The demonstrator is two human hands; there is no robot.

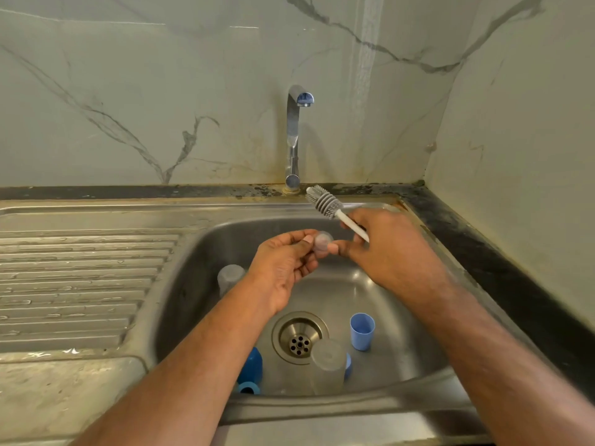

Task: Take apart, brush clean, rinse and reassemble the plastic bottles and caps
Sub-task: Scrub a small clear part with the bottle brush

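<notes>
Caps: one small clear cap [323,241] sat pinched in the left hand [283,268] over the sink [206,252], touched by the right hand [386,246], which gripped the brush [325,202]. Blue cup [362,331] stood near the drain [299,338].

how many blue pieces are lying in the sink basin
4: a light blue cup right of the drain, a dark blue piece and ring near the front-left, a blue edge behind the clear bottle. More may be hidden.

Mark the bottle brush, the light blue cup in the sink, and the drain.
bottle brush [325,201], head view, on the grey bristle head.
light blue cup [362,333], head view, on its outer side wall.
drain [299,344], head view, on the perforated strainer centre.
</notes>
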